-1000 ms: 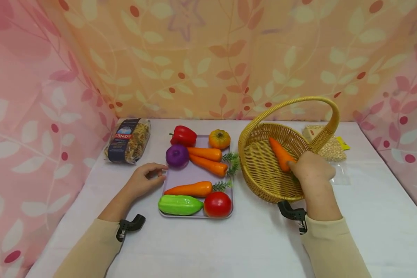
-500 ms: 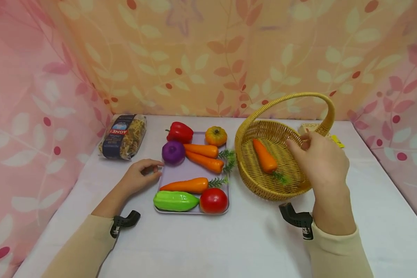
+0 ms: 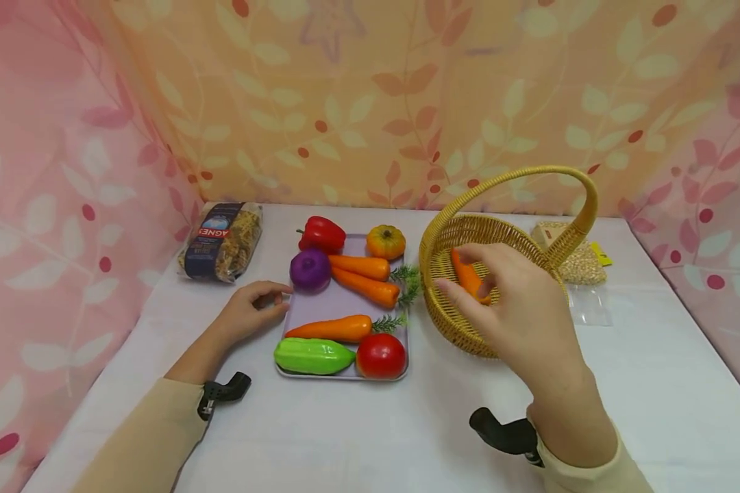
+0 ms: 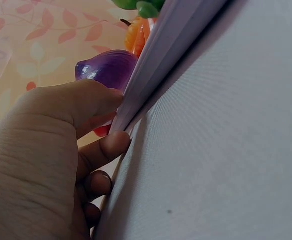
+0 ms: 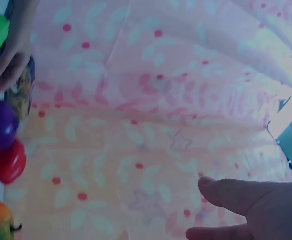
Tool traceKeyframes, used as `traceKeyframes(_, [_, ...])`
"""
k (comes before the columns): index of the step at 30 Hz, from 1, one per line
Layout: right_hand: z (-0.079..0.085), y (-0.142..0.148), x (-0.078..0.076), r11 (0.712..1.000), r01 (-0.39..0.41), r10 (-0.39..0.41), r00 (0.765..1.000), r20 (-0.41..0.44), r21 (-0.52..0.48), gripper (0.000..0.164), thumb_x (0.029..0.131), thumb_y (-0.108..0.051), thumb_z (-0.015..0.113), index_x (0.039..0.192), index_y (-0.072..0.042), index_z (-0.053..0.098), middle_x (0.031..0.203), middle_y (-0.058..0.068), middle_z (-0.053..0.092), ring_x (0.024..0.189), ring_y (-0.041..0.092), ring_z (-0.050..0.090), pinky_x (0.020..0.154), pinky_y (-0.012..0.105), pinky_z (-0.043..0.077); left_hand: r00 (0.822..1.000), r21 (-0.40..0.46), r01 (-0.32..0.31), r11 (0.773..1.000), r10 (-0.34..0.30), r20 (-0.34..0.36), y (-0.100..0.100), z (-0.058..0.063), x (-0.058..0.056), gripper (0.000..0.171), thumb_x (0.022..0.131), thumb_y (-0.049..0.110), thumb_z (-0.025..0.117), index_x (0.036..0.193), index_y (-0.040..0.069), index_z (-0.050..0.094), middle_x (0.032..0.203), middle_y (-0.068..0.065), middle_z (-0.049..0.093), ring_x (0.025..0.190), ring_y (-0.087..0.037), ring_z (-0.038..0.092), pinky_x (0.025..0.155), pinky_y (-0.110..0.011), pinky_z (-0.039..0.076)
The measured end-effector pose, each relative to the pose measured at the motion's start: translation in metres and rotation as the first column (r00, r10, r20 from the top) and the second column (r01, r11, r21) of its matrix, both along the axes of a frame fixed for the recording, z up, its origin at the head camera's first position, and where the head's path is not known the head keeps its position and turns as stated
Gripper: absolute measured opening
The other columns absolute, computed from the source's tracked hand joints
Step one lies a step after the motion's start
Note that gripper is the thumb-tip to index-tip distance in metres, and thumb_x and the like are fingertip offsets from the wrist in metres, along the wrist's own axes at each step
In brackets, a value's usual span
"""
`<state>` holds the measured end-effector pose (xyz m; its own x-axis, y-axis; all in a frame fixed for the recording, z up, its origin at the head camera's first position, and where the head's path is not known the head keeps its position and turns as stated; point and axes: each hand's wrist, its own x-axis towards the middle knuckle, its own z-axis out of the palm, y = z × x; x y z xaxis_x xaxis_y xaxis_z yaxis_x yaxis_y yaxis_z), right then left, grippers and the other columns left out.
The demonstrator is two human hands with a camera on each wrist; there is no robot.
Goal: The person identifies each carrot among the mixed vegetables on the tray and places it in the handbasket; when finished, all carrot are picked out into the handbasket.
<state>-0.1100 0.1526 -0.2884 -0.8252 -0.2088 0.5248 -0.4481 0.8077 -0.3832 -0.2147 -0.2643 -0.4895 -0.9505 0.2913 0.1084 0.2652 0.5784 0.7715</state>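
Note:
My left hand point(image 3: 253, 311) is at the left edge of a pale purple tray point(image 3: 345, 301), its thumb and forefinger pinching the rim, as the left wrist view shows. On the tray lie a red bell pepper point(image 3: 322, 235), a purple onion point(image 3: 310, 270), a small orange pumpkin point(image 3: 386, 242), three carrots point(image 3: 329, 329), a green ridged vegetable point(image 3: 314, 356) and a tomato point(image 3: 380, 355). My right hand point(image 3: 518, 308), holding nothing, hovers over a wicker basket point(image 3: 453, 325) with thumb and fingers apart. Partly hidden behind it, another carrot point(image 3: 466, 274) lies in the basket.
A pasta bag point(image 3: 222, 241) lies at the table's back left. Behind the basket, to the right, is a clear bag of pale grains point(image 3: 582, 263). The basket's tall handle point(image 3: 524, 174) arches over it. Patterned cloth point(image 3: 370, 103) encloses the back and sides.
My right hand has let go of the carrot in the basket, risen, and then swung left toward the tray. The left hand stays at the tray's edge.

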Motion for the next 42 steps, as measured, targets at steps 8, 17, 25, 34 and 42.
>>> traceKeyframes(8, [-0.019,-0.044,-0.015,0.982,-0.169,0.152,0.972,0.177,0.086,0.049,0.088,-0.04,0.082,0.126,-0.012,0.069,0.111,-0.002,0.069,0.074,0.011,0.055,0.064,0.03,0.048,1.0,-0.004,-0.012,1.0,0.012,-0.002,-0.001,-0.008,0.001,0.028,0.095,0.024,0.076,0.121,0.018,0.075,0.095,0.0,0.063,0.095,-0.022,0.053,0.081,-0.029,0.044])
traceKeyframes(17, [-0.081,-0.088,-0.061,0.901,-0.421,0.302,0.784,0.543,0.106,0.049,0.093,-0.035,0.078,0.135,-0.012,0.067,0.127,0.002,0.069,0.116,0.021,0.063,0.098,0.04,0.05,1.0,0.014,-0.013,1.0,0.014,-0.019,-0.004,-0.01,0.003,0.027,0.094,0.021,0.077,0.12,0.015,0.075,0.096,-0.001,0.064,0.094,-0.021,0.055,0.083,-0.022,0.045])
traceKeyframes(25, [-0.115,-0.09,-0.084,0.894,-0.447,0.324,0.712,0.623,0.045,0.039,0.089,-0.029,0.082,0.123,-0.011,0.074,0.112,-0.001,0.074,0.101,0.017,0.065,0.092,0.036,0.051,1.0,0.03,-0.011,1.0,0.011,-0.014,0.0,-0.006,0.003,0.027,0.093,0.02,0.078,0.12,0.014,0.075,0.094,-0.002,0.063,0.095,-0.022,0.055,0.083,-0.023,0.045])
traceKeyframes(34, [-0.124,-0.087,-0.093,0.896,-0.444,0.349,0.674,0.651,-0.021,0.04,0.085,-0.026,0.086,0.12,-0.009,0.076,0.109,-0.001,0.074,0.098,0.017,0.063,0.092,0.038,0.05,1.0,0.03,-0.022,0.999,0.022,-0.001,0.003,-0.001,0.003,0.029,0.093,0.02,0.079,0.12,0.013,0.074,0.094,-0.002,0.063,0.096,-0.023,0.054,0.083,-0.022,0.045])
traceKeyframes(42, [-0.099,-0.081,-0.082,0.921,-0.383,0.343,0.72,0.604,-0.067,0.045,0.085,-0.026,0.085,0.125,-0.012,0.073,0.107,-0.004,0.071,0.089,0.016,0.06,0.081,0.032,0.051,1.0,0.034,-0.013,0.999,0.013,0.005,0.004,0.0,0.0,0.029,0.092,0.014,0.078,0.121,0.012,0.074,0.095,-0.004,0.064,0.096,-0.024,0.054,0.083,-0.023,0.044])
